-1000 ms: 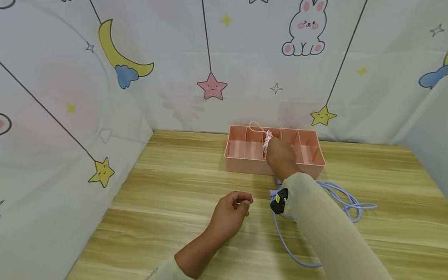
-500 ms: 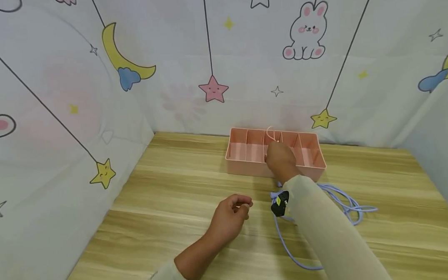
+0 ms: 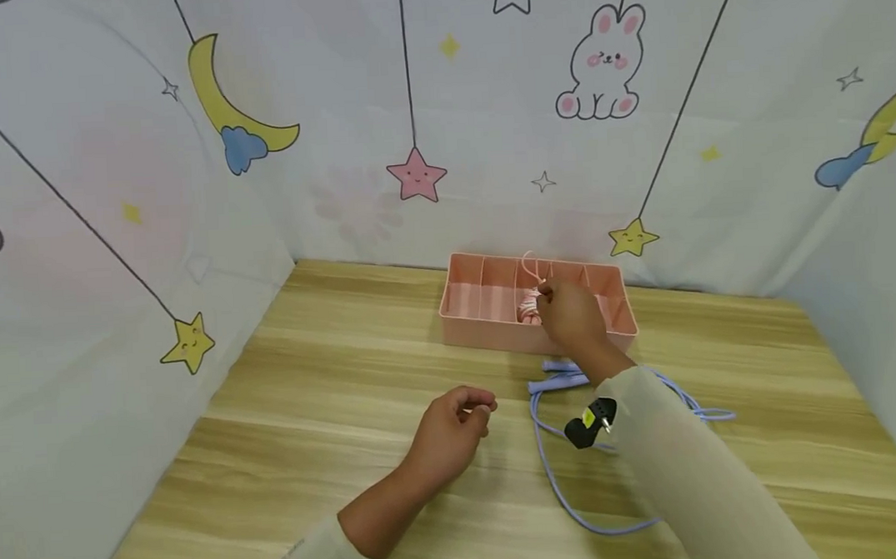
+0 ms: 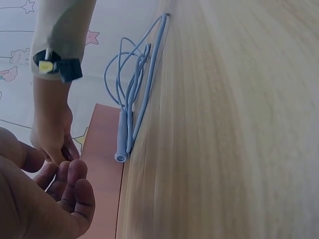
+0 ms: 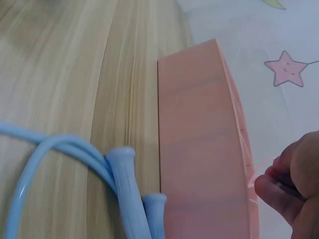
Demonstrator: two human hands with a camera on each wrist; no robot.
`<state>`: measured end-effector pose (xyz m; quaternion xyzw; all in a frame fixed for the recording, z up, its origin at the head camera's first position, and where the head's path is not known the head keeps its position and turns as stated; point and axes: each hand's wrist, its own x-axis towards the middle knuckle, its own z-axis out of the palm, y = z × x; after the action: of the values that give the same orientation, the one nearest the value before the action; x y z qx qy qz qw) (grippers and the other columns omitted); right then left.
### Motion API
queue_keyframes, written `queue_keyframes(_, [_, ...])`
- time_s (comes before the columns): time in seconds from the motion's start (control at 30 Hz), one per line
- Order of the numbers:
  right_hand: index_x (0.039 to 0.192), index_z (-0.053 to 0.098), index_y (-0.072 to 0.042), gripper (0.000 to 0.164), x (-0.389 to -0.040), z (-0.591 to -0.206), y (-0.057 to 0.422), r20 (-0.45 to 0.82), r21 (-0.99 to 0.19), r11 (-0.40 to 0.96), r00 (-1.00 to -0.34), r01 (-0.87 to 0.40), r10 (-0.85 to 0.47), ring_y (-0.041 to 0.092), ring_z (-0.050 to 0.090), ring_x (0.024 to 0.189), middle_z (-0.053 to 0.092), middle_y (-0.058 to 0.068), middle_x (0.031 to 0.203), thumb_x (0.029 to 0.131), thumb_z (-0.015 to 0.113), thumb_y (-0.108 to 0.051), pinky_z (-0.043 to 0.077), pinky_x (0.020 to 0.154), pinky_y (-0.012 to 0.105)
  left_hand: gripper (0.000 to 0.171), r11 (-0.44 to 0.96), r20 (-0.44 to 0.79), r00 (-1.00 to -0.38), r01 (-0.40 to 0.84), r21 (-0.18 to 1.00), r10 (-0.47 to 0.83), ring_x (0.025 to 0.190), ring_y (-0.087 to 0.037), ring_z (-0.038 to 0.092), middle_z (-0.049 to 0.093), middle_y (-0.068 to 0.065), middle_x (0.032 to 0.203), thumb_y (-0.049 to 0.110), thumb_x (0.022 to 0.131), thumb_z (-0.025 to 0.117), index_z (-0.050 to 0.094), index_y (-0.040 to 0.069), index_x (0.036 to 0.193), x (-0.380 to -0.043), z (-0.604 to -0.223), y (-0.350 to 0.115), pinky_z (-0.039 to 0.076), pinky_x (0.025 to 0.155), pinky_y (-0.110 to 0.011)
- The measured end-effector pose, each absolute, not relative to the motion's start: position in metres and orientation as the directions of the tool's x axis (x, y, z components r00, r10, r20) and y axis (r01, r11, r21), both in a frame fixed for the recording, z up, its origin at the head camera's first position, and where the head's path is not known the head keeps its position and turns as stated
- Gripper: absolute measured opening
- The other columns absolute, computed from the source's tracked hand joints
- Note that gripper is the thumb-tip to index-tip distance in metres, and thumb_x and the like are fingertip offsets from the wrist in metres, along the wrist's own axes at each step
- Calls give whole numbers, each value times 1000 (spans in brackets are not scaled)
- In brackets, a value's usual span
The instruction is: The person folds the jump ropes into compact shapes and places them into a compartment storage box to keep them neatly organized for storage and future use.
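A wound pink-and-white cord (image 3: 528, 306) lies in the middle compartment of a pink divided box (image 3: 488, 331). One thin loop of it rises above the rim. My right hand (image 3: 575, 316) is over the box just right of the bundle, thumb and fingertips pinching the thin cord by the loop. In the right wrist view, a strand runs from the box edge up to the fingers (image 5: 281, 196). My left hand (image 3: 450, 434) is held in front of the box, fingers loosely curled and nothing in them.
A blue jump rope (image 3: 562, 483) lies coiled on the wooden table (image 3: 331, 360), its handles (image 3: 559, 381) in front of the box and partly under the right forearm. A printed curtain (image 3: 490, 219) stands close behind the box.
The right hand lowered the cord bundle into the middle compartment, then shifted up and right off it, uncovering the bundle. The left hand stays about where it was.
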<state>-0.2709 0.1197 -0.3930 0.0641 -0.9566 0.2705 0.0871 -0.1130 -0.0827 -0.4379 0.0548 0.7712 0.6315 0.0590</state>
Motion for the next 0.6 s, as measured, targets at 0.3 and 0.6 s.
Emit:
queue_keyframes(0.3, [118, 70, -2, 24, -236, -392, 160, 272, -544, 784, -947, -299, -172, 26, 70, 92, 75, 10, 102, 100, 65, -17, 55, 78, 44, 25, 217, -41, -983, -1, 976, 181, 97, -36, 69, 68, -16, 118, 9, 103, 53, 66, -2, 121, -115, -436, -79, 56, 77, -34])
queue_keyframes(0.6, [111, 75, -13, 20, -205, -427, 195, 198, -156, 831, -842, -533, -502, 25, 69, 100, 73, 1, 109, 91, 76, -18, 55, 72, 47, 24, 217, -46, -983, -6, 976, 178, 94, -35, 69, 69, -14, 115, 7, 101, 54, 67, -2, 119, -118, -439, -72, 55, 75, -35])
